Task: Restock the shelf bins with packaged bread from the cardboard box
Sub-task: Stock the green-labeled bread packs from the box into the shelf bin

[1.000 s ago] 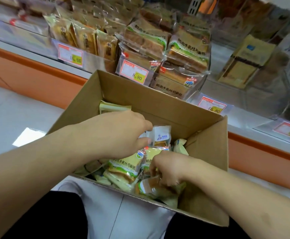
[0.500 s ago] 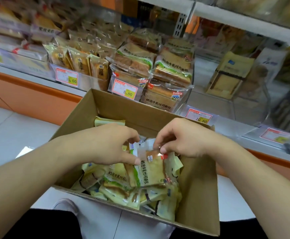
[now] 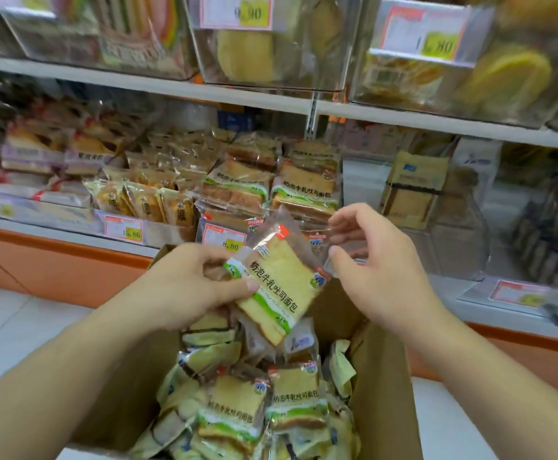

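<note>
Left hand (image 3: 191, 287) up over the cardboard box (image 3: 383, 393), arm reaching in from the lower left, fingers and thumb curled around the left edge of one bread pack (image 3: 279, 287). Pack tilted, held in the air between both hands, above the pile of bread packs (image 3: 237, 416) down in the box. Right hand (image 3: 373, 263) just beside the pack on its right, arm coming in from the lower right, fingers bent loosely and spread, thumb near the pack's clear top corner; cannot tell if touching. Hands apart. Past the fingers, a shelf bin (image 3: 237, 194) full of the same bread, with a price tag (image 3: 226, 239) just above the left knuckles.
</note>
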The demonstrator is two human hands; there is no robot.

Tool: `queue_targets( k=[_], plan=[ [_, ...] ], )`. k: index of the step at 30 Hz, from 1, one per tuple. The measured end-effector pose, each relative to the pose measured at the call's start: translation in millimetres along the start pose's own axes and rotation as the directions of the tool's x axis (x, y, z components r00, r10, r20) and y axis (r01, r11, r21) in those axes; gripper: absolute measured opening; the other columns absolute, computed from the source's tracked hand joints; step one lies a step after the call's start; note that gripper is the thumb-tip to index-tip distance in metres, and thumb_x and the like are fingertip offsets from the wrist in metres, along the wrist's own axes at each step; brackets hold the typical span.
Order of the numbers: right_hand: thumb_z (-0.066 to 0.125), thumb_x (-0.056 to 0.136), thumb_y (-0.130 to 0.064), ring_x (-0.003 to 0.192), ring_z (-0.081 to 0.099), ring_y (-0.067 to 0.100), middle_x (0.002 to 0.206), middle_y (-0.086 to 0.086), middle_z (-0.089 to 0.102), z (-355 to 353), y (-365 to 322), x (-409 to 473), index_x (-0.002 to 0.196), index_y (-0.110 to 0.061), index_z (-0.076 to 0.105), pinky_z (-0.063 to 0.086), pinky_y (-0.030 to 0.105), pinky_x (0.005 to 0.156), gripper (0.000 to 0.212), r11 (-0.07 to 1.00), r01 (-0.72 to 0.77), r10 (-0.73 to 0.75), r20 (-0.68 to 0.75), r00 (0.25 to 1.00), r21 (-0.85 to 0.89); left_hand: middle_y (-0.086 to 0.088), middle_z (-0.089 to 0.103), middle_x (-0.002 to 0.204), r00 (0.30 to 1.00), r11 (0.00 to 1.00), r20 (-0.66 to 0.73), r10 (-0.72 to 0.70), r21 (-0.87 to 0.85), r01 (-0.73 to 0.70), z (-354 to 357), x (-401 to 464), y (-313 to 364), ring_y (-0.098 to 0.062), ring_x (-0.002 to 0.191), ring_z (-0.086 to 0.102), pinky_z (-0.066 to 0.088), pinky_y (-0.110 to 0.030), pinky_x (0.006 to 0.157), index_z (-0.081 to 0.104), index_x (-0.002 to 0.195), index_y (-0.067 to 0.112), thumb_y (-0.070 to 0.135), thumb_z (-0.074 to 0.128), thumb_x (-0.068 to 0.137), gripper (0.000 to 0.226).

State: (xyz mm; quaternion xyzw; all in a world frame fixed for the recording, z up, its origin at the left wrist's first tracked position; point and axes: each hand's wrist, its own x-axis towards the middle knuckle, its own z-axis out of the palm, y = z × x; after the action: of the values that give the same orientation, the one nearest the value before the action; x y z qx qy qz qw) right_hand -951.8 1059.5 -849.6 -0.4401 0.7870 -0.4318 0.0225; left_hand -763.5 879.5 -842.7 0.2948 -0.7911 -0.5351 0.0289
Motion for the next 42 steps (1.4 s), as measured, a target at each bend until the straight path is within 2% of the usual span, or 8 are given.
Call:
queue_targets(
  k=[5, 10, 20, 25, 28, 30, 36, 42],
  plan=[
    [0.071, 0.091, -0.034, 0.108, 0.059, 0.003, 0.116, -0.021, 0.049, 12.0, -12.2, -9.3, 0.116, -0.038, 0.051, 0.053, 0.023, 0.082, 0.033, 0.998, 0.060, -0.059, 0.033, 0.998, -0.020, -0.004, 0.080, 0.101, 0.977, 0.950, -0.209, -0.026, -0.310, -0.041, -4.2, -2.1, 11.6, -0.020, 0.085, 0.078, 0.063, -0.027, 0.068, 0.065, 0.123, 0.014, 0.021, 0.080, 0.087, 0.040],
    [0.083, 0.087, -0.040, 0.129, 0.053, -0.006, 0.149, -0.026, 0.039, 32.6, -21.1, -7.0, 0.155, -0.045, 0.034, 0.049, 0.015, 0.103, 0.085, 0.986, -0.009, -0.041, 0.293, 0.955, 0.168, -0.006, 0.080, 0.100, 0.920, 0.886, -0.392, 0.028, -0.416, -0.205, -2.5, 0.4, 17.7, -0.026, 0.090, 0.078, 0.064, -0.047, 0.077, 0.049, 0.125, 0.023, 0.024, 0.083, 0.079, 0.057],
    [0.079, 0.093, -0.030, 0.110, 0.056, -0.010, 0.130, -0.019, 0.060, 49.3, -29.8, 41.9, 0.146, -0.031, 0.057, 0.044, 0.002, 0.085, 0.057, 0.996, 0.069, -0.067, -0.036, 0.997, 0.062, 0.035, 0.062, 0.113, 0.842, 0.902, -0.376, 0.388, 0.344, -0.262, -33.7, 27.7, 27.4, 0.021, 0.105, 0.055, 0.048, -0.013, 0.088, 0.047, 0.140, 0.048, 0.045, 0.079, 0.083, 0.066],
    [0.069, 0.101, -0.035, 0.132, 0.053, 0.005, 0.144, -0.014, 0.060, 58.6, -30.4, 92.5, 0.152, -0.032, 0.053, 0.044, 0.024, 0.111, 0.054, 0.983, 0.088, -0.098, -0.056, 0.994, -0.161, 0.024, 0.066, 0.117, 0.831, 0.846, -0.372, 0.413, 0.494, -0.199, -56.9, 72.0, 40.9, 0.010, 0.096, 0.055, 0.043, -0.012, 0.082, 0.057, 0.143, 0.038, 0.055, 0.069, 0.090, 0.057],
    [0.064, 0.102, -0.036, 0.095, 0.067, 0.014, 0.116, -0.004, 0.075, 63.7, -25.8, 130.6, 0.152, -0.034, 0.053, 0.054, 0.030, 0.083, 0.051, 0.981, -0.027, 0.021, -0.037, 0.999, -0.193, 0.019, 0.068, 0.104, 0.851, 0.848, -0.347, 0.395, 0.493, -0.193, -66.5, 111.6, 51.5, 0.000, 0.084, 0.060, 0.045, -0.016, 0.068, 0.061, 0.138, 0.034, 0.050, 0.066, 0.096, 0.044],
    [0.062, 0.103, -0.038, 0.087, 0.068, 0.022, 0.104, 0.002, 0.075, 67.4, -22.3, 153.5, 0.153, -0.039, 0.049, 0.055, 0.032, 0.075, 0.052, 0.967, -0.081, 0.081, -0.009, 0.997, -0.241, 0.004, 0.071, 0.115, 0.854, 0.843, -0.352, 0.384, 0.511, -0.168, -76.3, 139.2, 57.2, -0.016, 0.093, 0.063, 0.047, -0.025, 0.077, 0.061, 0.138, 0.035, 0.045, 0.064, 0.098, 0.041],
    [0.050, 0.101, -0.061, 0.137, 0.052, 0.031, 0.155, -0.002, 0.052, 85.7, -12.5, 198.0, 0.157, -0.049, 0.035, 0.049, 0.044, 0.110, 0.060, 0.900, -0.128, 0.196, 0.124, 0.973, -0.418, -0.002, 0.056, 0.150, 0.895, 0.791, -0.298, 0.333, 0.604, -0.093, -98.9, 191.9, 53.4, -0.026, 0.130, 0.059, 0.047, -0.027, 0.097, 0.041, 0.156, 0.036, 0.035, 0.057, 0.104, 0.054],
    [0.030, 0.104, -0.067, 0.163, -0.001, 0.023, 0.177, -0.009, 0.002, 90.3, -7.6, 193.0, 0.165, -0.046, 0.007, 0.007, 0.051, 0.129, 0.069, 0.853, -0.075, 0.224, 0.234, 0.946, -0.516, 0.019, 0.009, 0.171, 0.938, 0.632, -0.140, 0.317, 0.769, -0.099, -94.8, 211.2, 37.4, -0.022, 0.159, 0.010, 0.012, -0.048, 0.128, 0.025, 0.159, 0.048, 0.048, 0.031, 0.109, 0.050]
  ],
)
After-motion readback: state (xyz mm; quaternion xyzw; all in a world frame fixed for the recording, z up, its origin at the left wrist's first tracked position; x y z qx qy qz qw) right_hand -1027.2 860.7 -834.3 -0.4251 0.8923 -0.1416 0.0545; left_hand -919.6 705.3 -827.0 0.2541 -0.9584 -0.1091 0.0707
